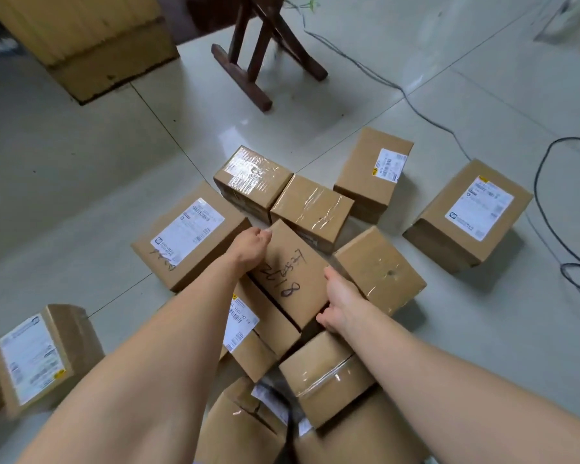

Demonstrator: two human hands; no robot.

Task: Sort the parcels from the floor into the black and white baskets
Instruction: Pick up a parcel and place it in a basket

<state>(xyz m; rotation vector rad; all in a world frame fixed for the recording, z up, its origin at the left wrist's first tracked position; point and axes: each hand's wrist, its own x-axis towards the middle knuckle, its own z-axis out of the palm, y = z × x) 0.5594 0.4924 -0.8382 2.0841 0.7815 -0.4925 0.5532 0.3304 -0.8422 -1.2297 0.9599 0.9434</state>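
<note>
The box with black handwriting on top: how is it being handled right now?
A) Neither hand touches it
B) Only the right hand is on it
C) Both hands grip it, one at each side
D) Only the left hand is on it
C: the left hand curls over the far left edge of the handwritten box, while the right hand clasps its near right edge.

We counted at least eleven cardboard parcels (31, 356) (188, 236) (252, 179) (312, 209) (375, 172) (469, 216) (379, 269) (288, 276) (265, 333) (325, 373) (235, 426) on the floor (81, 162); the nearest heap overlapped too much for certainty. We counted two grips, the left grip (252, 246) and the right grip (342, 303), one dark wooden stand (258, 55), one pale wooden cabinet (81, 38) and at least two cables (549, 212)
</note>
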